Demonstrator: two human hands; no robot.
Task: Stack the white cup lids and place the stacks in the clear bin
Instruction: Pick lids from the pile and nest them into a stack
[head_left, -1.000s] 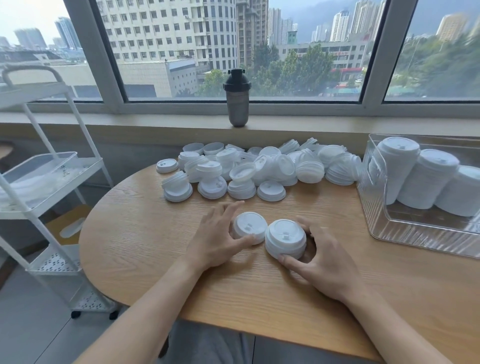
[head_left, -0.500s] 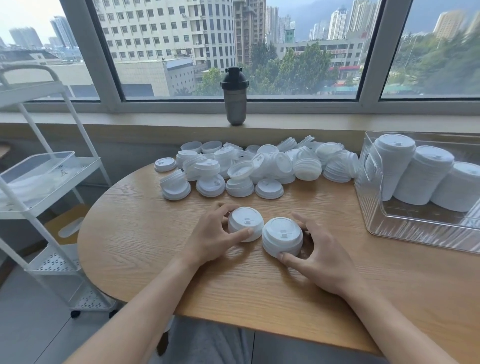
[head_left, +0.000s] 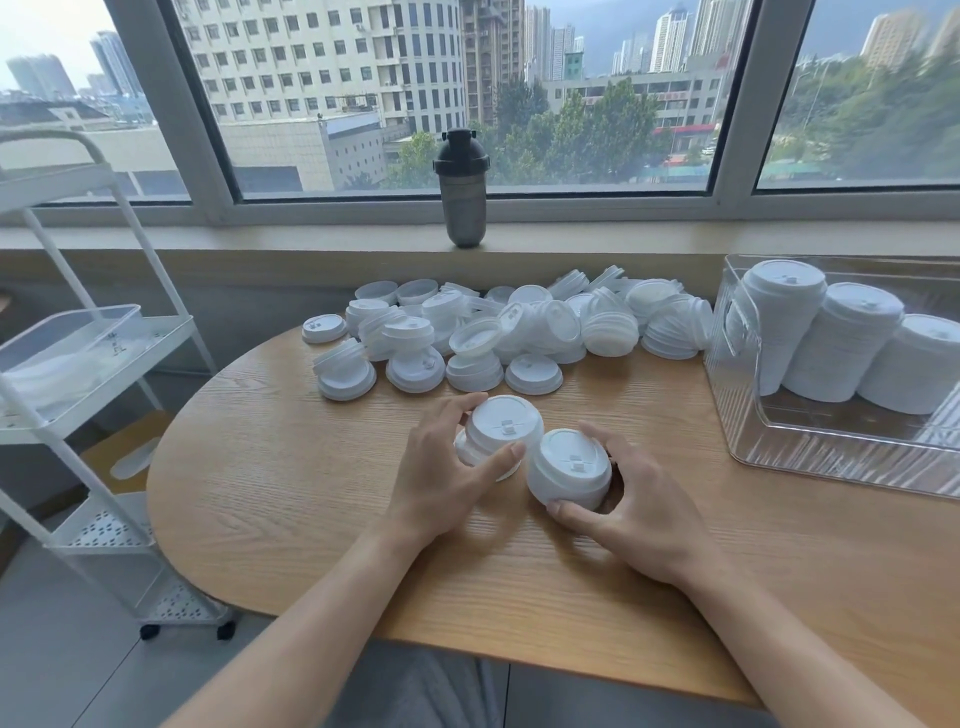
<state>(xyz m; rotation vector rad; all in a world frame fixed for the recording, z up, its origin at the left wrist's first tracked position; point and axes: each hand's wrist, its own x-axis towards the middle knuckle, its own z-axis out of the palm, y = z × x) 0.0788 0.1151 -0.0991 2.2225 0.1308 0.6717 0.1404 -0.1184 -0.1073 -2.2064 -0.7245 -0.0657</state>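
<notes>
The left hand (head_left: 441, 478) gripped a short lid stack (head_left: 498, 436), tilted, mid-table (head_left: 270, 467). Touching it, the right hand (head_left: 631, 512) gripped another stack (head_left: 571, 475).

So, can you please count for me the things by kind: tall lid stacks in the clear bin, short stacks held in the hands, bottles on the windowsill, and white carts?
Tall lid stacks in the clear bin: 3
Short lid stacks, one in the left hand and one in the right hand: 2
Dark bottle on the windowsill: 1
White cart: 1
Total: 7
</notes>
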